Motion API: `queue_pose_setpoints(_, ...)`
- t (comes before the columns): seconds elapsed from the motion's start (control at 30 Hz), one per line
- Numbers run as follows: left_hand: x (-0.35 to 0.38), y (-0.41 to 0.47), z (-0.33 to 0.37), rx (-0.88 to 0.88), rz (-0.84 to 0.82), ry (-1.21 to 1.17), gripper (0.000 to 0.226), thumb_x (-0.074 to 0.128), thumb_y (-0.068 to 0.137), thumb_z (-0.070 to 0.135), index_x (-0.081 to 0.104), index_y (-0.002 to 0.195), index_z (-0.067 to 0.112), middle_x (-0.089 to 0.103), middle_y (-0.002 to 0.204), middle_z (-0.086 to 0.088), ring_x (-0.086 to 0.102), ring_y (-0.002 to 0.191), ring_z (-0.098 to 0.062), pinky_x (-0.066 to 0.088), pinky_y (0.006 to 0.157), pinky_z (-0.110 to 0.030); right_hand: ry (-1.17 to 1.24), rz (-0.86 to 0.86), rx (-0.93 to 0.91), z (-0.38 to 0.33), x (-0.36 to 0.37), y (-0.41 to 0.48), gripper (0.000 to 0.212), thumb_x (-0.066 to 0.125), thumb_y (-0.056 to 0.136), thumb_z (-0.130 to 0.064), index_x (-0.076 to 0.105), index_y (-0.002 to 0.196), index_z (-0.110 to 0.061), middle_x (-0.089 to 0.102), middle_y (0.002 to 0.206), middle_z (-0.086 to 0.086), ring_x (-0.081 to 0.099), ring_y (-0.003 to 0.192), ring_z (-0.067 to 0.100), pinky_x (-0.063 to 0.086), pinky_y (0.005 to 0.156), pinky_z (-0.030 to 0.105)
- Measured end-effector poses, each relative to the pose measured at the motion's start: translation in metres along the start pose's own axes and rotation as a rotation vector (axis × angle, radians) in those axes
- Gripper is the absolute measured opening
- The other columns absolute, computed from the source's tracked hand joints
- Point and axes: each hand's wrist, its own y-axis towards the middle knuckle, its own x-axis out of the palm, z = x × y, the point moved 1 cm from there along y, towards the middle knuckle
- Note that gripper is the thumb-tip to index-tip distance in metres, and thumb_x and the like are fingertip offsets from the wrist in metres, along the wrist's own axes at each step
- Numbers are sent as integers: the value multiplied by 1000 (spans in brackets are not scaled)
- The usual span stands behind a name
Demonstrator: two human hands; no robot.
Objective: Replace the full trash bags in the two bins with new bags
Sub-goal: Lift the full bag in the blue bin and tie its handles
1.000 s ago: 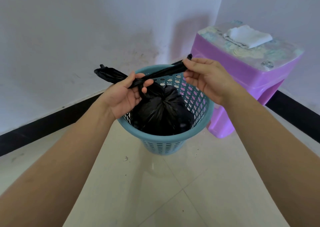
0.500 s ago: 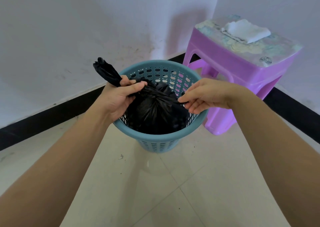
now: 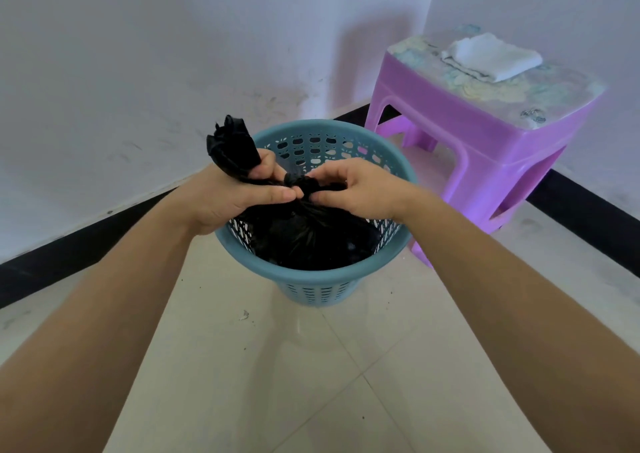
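While both hands work over it, the teal perforated bin (image 3: pixel 317 272) stands upright on the tiled floor (image 3: pixel 242 366) in a room corner, holding a full black trash bag (image 3: pixel 311 234). Bag body fills the bin interior below the fingers; its gathered neck rises to about rim height, between the two hands.

Left hand (image 3: pixel 228 199): forearm enters from lower left, palm turned inward, fingers curled tight around a twisted tail of the bag. Thumb lies flat across the neck, its tip touching or just short of the right thumb. Closed grip on the plastic.

Right hand (image 3: pixel 356 193): forearm enters from lower right, back of hand up. Fingertips pinched together on the knot area of the neck, thumb below, index and others above. Clamped on the plastic as well.

Bag tail: emerges from the top of the left fist, long axis running up and slightly left, away from the camera; the free end is crumpled and points toward the wall. Bag body's long axis is roughly vertical, neck uppermost.

Beyond the right fingers, a purple plastic stool (image 3: pixel 485 147) stands just beside the bin, with a folded white cloth (image 3: pixel 491 57) on its patterned top.
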Motion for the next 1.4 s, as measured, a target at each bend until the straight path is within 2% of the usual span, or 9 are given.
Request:
queue_pose_setpoints(0.1, -1, 1, -3, -9, 112, 42, 53, 79, 77, 1, 32, 60, 20, 63, 90, -18, 64, 85, -20, 51, 79, -32, -5, 155, -3, 2, -3, 0, 7, 71, 91, -17, 71, 96, -22, 68, 79, -16, 60, 70, -8, 46, 74, 10)
queue_pose_setpoints(0.23, 1, 7, -9, 47, 493, 144, 44, 79, 70, -1, 45, 57, 22, 74, 85, -15, 65, 76, -17, 57, 79, -39, 54, 220, -44, 0, -5, -4, 7, 68, 93, -15, 69, 91, -22, 65, 74, -15, 57, 66, -5, 43, 72, 10)
queue_pose_setpoints(0.37, 11, 12, -12, 38, 760, 379, 17, 71, 67, 17, 58, 77, 22, 65, 74, 6, 59, 70, -7, 46, 66, -19, 68, 160, -76, -8, 1, -9, 7, 65, 95, -10, 69, 95, -17, 65, 78, -12, 56, 67, -7, 44, 74, 8)
queue_pose_setpoints(0.57, 28, 11, -7, -163, 632, -119, 19, 62, 84, 4, 68, 84, 22, 65, 70, 5, 61, 65, -8, 47, 58, -19, 121, 185, -59, -11, 1, -16, 5, 71, 91, -13, 70, 95, -14, 64, 76, -11, 56, 63, -9, 43, 71, 4)
queue_pose_setpoints(0.77, 24, 9, -4, -188, 447, -649, 25, 58, 88, 4, 73, 107, 11, 73, 92, -2, 68, 77, -9, 53, 67, -20, 195, 221, -37, -6, 1, -21, 10, 74, 87, -7, 72, 89, -17, 66, 65, -21, 59, 61, -13, 42, 67, 2)
queue_pose_setpoints(0.87, 31, 11, -8, -133, 570, -575, 15, 72, 84, 12, 74, 99, 13, 75, 94, 0, 70, 87, -12, 54, 76, -23, 177, 225, -21, -5, 1, -21, 12, 79, 83, -10, 75, 94, -14, 68, 73, -19, 60, 65, -13, 43, 69, 2)
queue_pose_setpoints(1.17, 34, 10, -21, -24, 679, -452, 33, 75, 73, -12, 61, 85, 16, 64, 87, -6, 66, 89, -23, 56, 82, -33, -5, 75, 120, 2, -11, -19, 20, 68, 93, -18, 74, 112, -19, 73, 96, -13, 62, 80, -15, 43, 78, 0)
queue_pose_setpoints(1.3, 35, 6, -20, 18, 609, -440, 33, 74, 72, -15, 59, 75, 13, 69, 84, -7, 69, 87, -24, 57, 82, -34, -57, 296, 55, 5, -14, -12, 24, 56, 100, -31, 64, 121, -25, 74, 97, -7, 67, 90, 3, 52, 88, 25)
queue_pose_setpoints(1.4, 39, 5, -20, 66, 565, -395, 36, 70, 73, -18, 54, 73, 14, 73, 84, -5, 70, 87, -21, 56, 84, -34, 132, 352, -40, -4, -11, -12, 27, 52, 102, -32, 64, 125, -24, 69, 101, -14, 64, 96, -2, 49, 92, 18)
